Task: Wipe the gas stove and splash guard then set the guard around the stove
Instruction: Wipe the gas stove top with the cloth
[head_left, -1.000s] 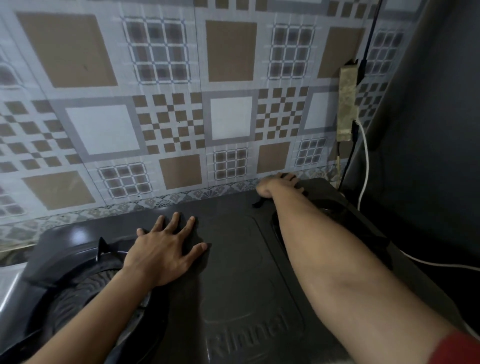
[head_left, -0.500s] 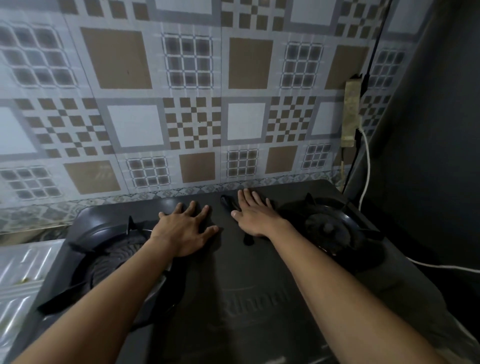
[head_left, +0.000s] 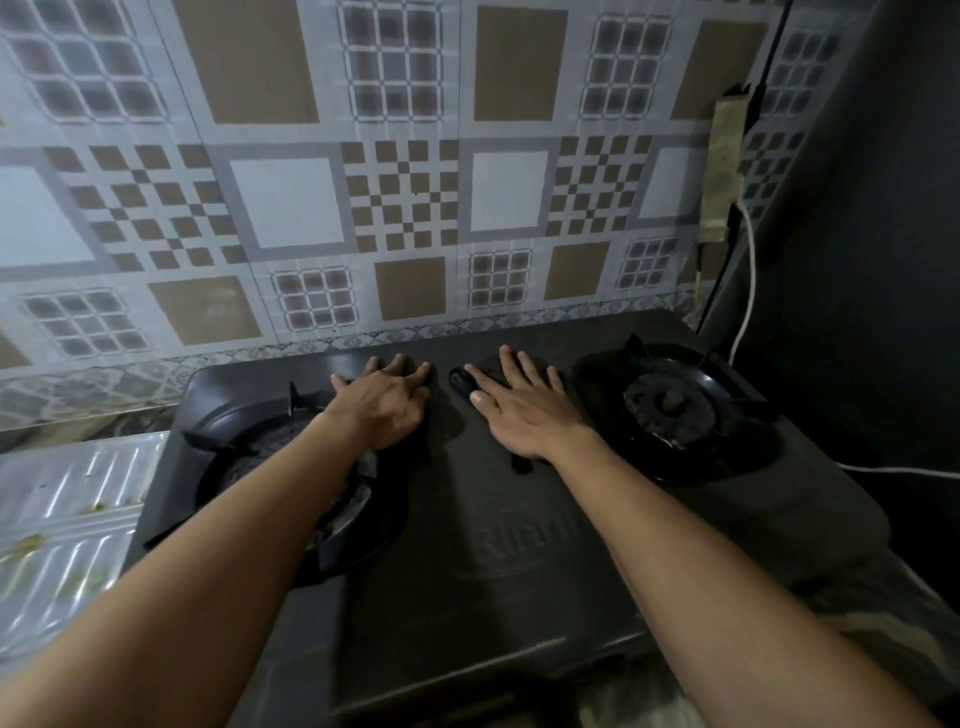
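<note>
Dark two-burner gas stove (head_left: 519, 571), left hand (head_left: 382, 410) flat, right hand (head_left: 519, 415) pressing dark cloth (head_left: 460, 382)

One gas stove (head_left: 519, 545) — two burners (head_left: 670, 402), two hands (head_left: 384, 410), one white cable (head_left: 748, 291).

Both bare forearms reach forward; the left hand (head_left: 384, 408) and right hand (head_left: 522, 413) lie palm-down, fingers spread, close together.

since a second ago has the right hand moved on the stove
Yes. The right hand has slid left along the gas stove, away from the right burner at the back corner, to the middle beside the left hand.
</note>
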